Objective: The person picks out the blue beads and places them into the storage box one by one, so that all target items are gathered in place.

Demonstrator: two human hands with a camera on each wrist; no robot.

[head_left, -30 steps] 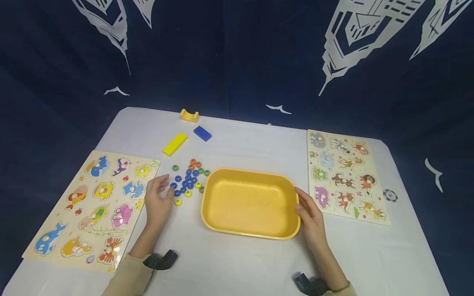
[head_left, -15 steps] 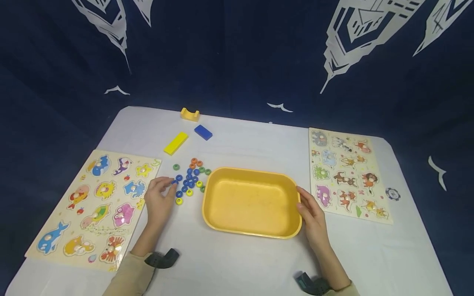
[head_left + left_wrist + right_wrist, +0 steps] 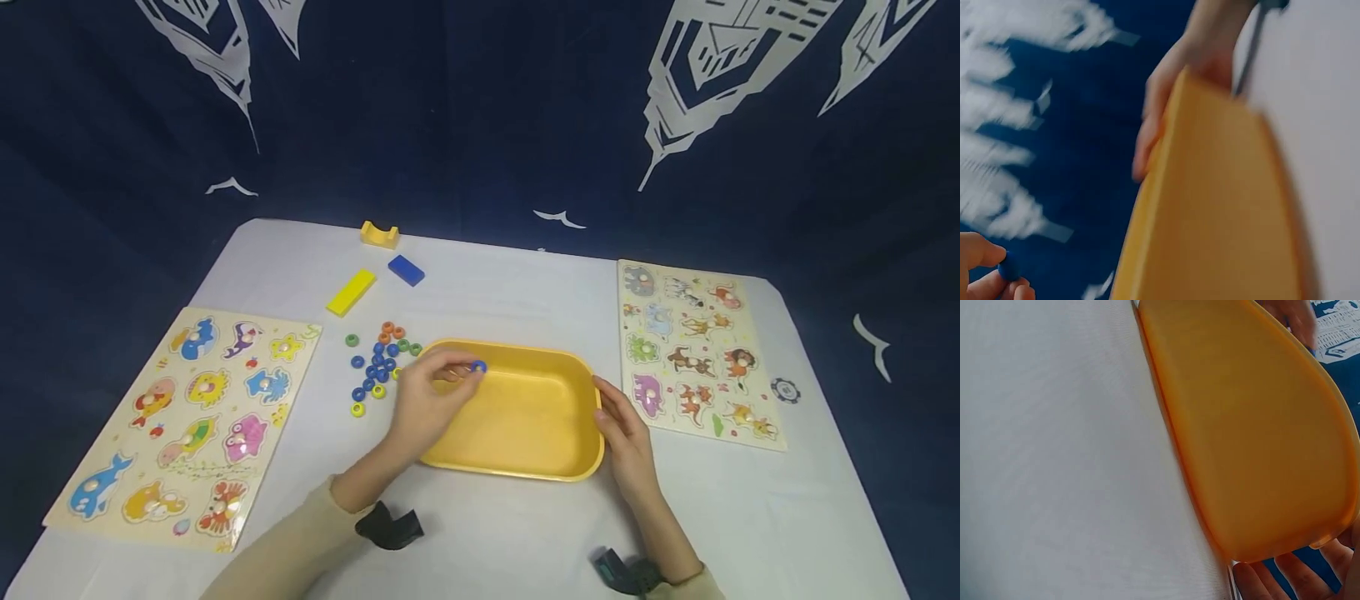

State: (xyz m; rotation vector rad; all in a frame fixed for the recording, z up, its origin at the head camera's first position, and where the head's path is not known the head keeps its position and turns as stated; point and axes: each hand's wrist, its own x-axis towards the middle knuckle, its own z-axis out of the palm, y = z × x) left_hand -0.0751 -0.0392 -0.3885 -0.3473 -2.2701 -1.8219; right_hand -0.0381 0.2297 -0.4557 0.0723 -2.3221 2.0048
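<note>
My left hand (image 3: 426, 408) is over the left part of a yellow plastic tray (image 3: 528, 425), pinching a blue bead (image 3: 478, 366) between thumb and fingertips. The left wrist view also has this bead (image 3: 1009, 267) at its lower left corner. At the tray's right end, my right hand (image 3: 633, 454) holds the rim. Fingers of that hand (image 3: 1300, 578) appear along the tray's end in the right wrist view. Left of the tray lies a loose group of blue beads (image 3: 378, 372), with green, orange and yellow beads (image 3: 357, 409) around them; my left hand partly covers this side.
A sea-animal puzzle board (image 3: 180, 425) lies at the left, and another animal puzzle board (image 3: 697, 354) at the right beside a round chip (image 3: 786, 390). Toward the back are a yellow block (image 3: 351, 292), a blue block (image 3: 407, 270) and a notched yellow block (image 3: 379, 235).
My left hand has picked a blue bead from the group and carried it right, over the tray. The right hand stays at the tray's right end.
</note>
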